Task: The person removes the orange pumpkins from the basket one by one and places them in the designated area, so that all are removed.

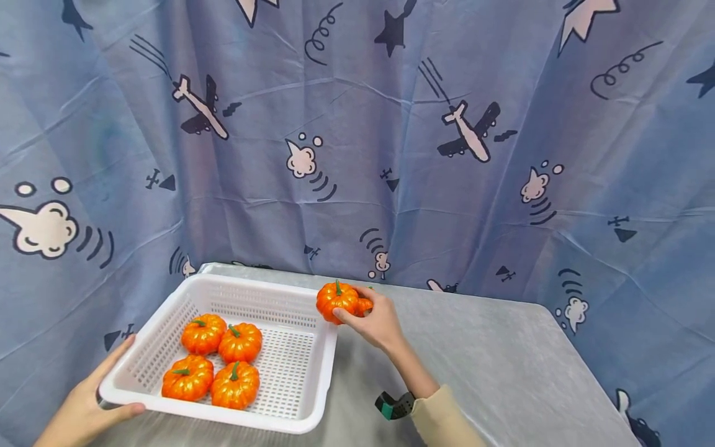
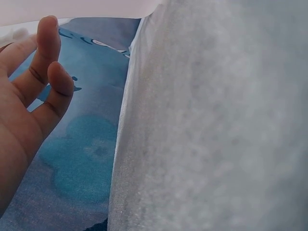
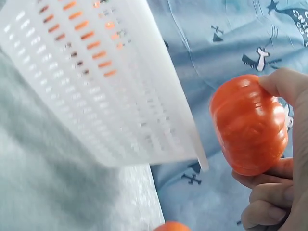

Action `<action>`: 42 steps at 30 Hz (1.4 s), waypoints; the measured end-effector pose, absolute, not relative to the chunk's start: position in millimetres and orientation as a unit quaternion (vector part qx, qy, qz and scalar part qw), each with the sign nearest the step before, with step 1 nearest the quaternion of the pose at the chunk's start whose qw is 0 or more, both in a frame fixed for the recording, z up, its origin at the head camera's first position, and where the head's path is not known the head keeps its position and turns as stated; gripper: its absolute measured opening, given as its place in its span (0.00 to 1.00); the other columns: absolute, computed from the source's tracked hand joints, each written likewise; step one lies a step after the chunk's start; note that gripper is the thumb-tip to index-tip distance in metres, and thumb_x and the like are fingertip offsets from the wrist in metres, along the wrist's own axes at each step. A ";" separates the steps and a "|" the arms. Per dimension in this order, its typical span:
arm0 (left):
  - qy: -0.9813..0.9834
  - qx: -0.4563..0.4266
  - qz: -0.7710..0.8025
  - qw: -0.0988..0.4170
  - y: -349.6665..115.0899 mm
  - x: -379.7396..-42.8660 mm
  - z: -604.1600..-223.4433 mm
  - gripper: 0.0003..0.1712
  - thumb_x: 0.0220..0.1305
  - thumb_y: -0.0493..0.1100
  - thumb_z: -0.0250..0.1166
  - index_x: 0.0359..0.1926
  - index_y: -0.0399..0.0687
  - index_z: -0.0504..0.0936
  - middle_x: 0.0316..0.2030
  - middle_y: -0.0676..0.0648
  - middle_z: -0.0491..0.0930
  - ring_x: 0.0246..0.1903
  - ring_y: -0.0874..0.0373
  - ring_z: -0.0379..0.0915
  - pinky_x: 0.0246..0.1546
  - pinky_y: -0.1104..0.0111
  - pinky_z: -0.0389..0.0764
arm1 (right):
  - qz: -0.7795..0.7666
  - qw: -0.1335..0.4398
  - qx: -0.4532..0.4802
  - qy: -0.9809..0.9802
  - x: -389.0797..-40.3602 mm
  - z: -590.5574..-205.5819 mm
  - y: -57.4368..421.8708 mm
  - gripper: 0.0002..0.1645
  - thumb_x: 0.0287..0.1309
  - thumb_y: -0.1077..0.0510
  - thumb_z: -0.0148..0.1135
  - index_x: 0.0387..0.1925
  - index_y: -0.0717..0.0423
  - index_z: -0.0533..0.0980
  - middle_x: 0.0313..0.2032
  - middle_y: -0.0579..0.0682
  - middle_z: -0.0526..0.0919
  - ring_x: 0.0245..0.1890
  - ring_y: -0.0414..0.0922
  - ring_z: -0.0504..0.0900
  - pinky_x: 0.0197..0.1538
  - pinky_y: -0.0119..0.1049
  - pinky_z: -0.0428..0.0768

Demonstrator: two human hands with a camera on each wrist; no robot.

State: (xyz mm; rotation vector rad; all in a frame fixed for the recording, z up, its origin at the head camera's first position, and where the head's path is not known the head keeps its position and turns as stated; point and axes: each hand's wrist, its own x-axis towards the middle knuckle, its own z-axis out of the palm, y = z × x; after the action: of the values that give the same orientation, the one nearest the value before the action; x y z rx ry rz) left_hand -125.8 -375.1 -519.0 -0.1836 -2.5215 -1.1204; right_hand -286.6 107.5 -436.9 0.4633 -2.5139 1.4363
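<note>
My right hand holds an orange toy pumpkin with a green stem beside the far right corner of a white plastic basket. In the right wrist view, the thumb and fingers pinch this pumpkin just outside the basket's wall. Another pumpkin shows partly behind the right fingers. Several pumpkins sit in the left half of the basket. My left hand spans the basket's near left corner, thumb along the front rim, fingers straight along the left side.
A grey cloth-covered table extends to the right of the basket. A blue patterned curtain hangs behind and around it. On the right wrist sits a dark band. The table's left edge drops off near the left hand.
</note>
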 end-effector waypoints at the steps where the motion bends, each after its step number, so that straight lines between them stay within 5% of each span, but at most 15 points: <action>1: -0.896 -0.064 -0.398 0.188 -375.3 -125.7 -519.0 0.70 0.45 0.34 0.85 0.85 0.55 0.55 0.60 0.87 0.60 0.50 0.83 0.66 0.43 0.89 0.59 | 0.488 0.107 0.152 -0.853 -288.3 -437.7 109.9 0.39 0.54 0.42 0.80 0.62 0.60 0.82 0.53 0.58 0.87 0.51 0.54 0.86 0.51 0.49 0.88; 7: -0.888 -0.088 -0.402 0.205 -373.4 -128.3 -518.6 0.70 0.42 0.34 0.85 0.85 0.52 0.56 0.64 0.85 0.61 0.53 0.85 0.63 0.47 0.88 0.58 | 0.487 0.118 0.117 -0.857 -295.8 -442.3 129.9 0.39 0.55 0.43 0.80 0.62 0.60 0.82 0.54 0.58 0.88 0.35 0.51 0.88 0.40 0.39 0.87; 14: -0.882 -0.105 -0.412 0.205 -370.6 -132.6 -513.9 0.71 0.43 0.33 0.85 0.85 0.51 0.55 0.70 0.85 0.56 0.56 0.89 0.59 0.51 0.90 0.56 | 0.462 0.142 0.065 -0.873 -302.7 -443.0 154.0 0.39 0.57 0.41 0.78 0.64 0.58 0.82 0.57 0.57 0.87 0.49 0.50 0.84 0.38 0.31 0.79; 18: -0.884 -0.099 -0.410 0.201 -371.9 -132.5 -513.2 0.70 0.44 0.34 0.85 0.85 0.51 0.55 0.69 0.86 0.55 0.56 0.89 0.58 0.51 0.90 0.56 | 0.458 0.153 0.044 -0.875 -310.2 -446.4 166.0 0.41 0.57 0.38 0.78 0.64 0.59 0.81 0.58 0.59 0.86 0.45 0.53 0.85 0.39 0.38 0.83; 21: -0.886 -0.095 -0.409 0.198 -371.7 -131.6 -515.2 0.71 0.44 0.34 0.85 0.85 0.52 0.55 0.69 0.86 0.54 0.56 0.89 0.58 0.50 0.90 0.55 | 0.451 0.163 0.022 -0.877 -315.9 -453.7 176.1 0.43 0.58 0.37 0.77 0.65 0.61 0.80 0.59 0.61 0.85 0.51 0.57 0.85 0.53 0.50 0.84; 25: -0.888 -0.096 -0.401 0.204 -371.7 -129.7 -519.5 0.70 0.43 0.35 0.85 0.85 0.52 0.56 0.68 0.86 0.56 0.55 0.87 0.61 0.49 0.89 0.57 | 0.447 0.165 -0.022 -0.879 -321.4 -468.1 190.0 0.46 0.60 0.36 0.75 0.68 0.63 0.78 0.62 0.64 0.83 0.65 0.61 0.78 0.69 0.62 0.72; 42: -0.909 -0.052 -0.376 0.174 -376.7 -125.4 -518.0 0.70 0.46 0.38 0.85 0.85 0.55 0.55 0.59 0.87 0.59 0.46 0.78 0.70 0.39 0.78 0.70 | 0.393 0.141 -0.075 -0.905 -345.0 -513.2 213.7 0.48 0.60 0.36 0.74 0.67 0.68 0.76 0.62 0.69 0.81 0.64 0.64 0.79 0.67 0.60 0.75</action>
State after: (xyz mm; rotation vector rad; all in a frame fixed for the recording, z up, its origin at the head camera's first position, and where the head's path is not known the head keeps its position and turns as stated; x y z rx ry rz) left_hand -125.4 -376.7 -518.0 -0.1462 -2.5767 -1.0654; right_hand -345.0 213.7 -513.2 -0.2154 -2.6142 1.1351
